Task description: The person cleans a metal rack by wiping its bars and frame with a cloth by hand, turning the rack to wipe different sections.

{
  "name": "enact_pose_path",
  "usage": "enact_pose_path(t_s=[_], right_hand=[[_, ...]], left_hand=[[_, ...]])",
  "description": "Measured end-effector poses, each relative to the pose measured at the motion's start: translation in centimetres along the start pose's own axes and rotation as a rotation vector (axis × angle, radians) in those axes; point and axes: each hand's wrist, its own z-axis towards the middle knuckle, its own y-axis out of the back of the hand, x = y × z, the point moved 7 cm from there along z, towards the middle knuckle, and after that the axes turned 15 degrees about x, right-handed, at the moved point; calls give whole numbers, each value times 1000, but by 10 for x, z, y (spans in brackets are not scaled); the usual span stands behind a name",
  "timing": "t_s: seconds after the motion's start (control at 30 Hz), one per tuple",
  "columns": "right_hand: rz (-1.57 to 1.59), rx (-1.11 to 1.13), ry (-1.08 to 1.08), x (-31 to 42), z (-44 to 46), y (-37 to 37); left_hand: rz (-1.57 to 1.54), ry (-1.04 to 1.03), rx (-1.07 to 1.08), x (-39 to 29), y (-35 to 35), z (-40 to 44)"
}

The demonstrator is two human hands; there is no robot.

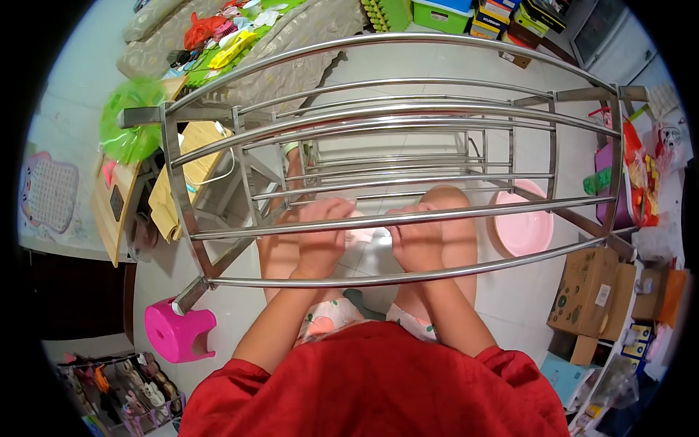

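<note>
A stainless steel rack (408, 218) with curved tubular bars stands across the view in front of me. My left hand (322, 237) is inside the frame, behind a lower bar, its fingers curled. Close beside it, my right hand (419, 242) is also closed, with the same bar crossing in front of it. Between the two hands is a small pale cloth (365, 227), pinched from both sides. The bars partly hide the fingers and the cloth. My knees are on either side of the hands, below the rack.
A pink basin (523, 224) sits on the floor to the right, with a cardboard box (582, 290) nearer me. At left are a magenta stool (179, 331) and a wooden board (115, 207). Clothes lie on a patterned sofa cover (291, 54) at the back.
</note>
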Motion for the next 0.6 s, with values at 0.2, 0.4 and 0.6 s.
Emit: enact_pose_path(t_s=[0.2,0.4,0.6], right_hand=[[13,-3,42,1,-1,4],[-25,92,165,-2,-6,-3],[3,79,175,0,-5,-1]], left_hand=[[-7,68,342,-3,-30,-7],[-97,160,760,-4,-45,-6],[-160,85,715,-2,-48,-5]])
